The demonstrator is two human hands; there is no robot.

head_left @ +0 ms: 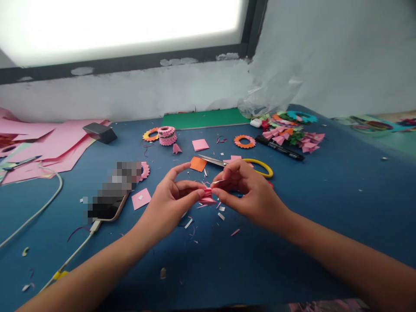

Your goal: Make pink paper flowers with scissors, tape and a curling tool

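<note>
Both hands meet near centre of the blue table (341, 190), w/ a small folded pink paper piece (207, 197) between them. Left hand (170, 201) comes in from 7 o'clock; its thumb and index fingertip are closed on the left side of the pink piece, other fingers curled under. Right hand (248, 190) comes from 4 o'clock; thumb and index pinch the piece on its right side, at the top edge. So both hands grip the same piece, held just above the table surface.

Under the hands lie tiny white and pink paper scraps (221, 214). At 12 o'clock from the hands, just beside them: scissors w/ yellow handle (260, 167), an orange paper square (198, 164) touching the blade tip, and a pink square (200, 144) a bit further. At 1 o'clock a black marker (279, 147) and a pile of folded coloured pieces (289, 132). An orange paper ring (245, 141) lies btw. the pink square and the marker. At 11 o'clock pink rosettes stacked (167, 135). At 9 o'clock a phone (112, 195), blurred, w/ white cable (35, 210) going off left. Far left, big pink sheets (48, 143) and a dark small box (99, 132) on them. Green sheet (203, 118) at the wall.
</note>
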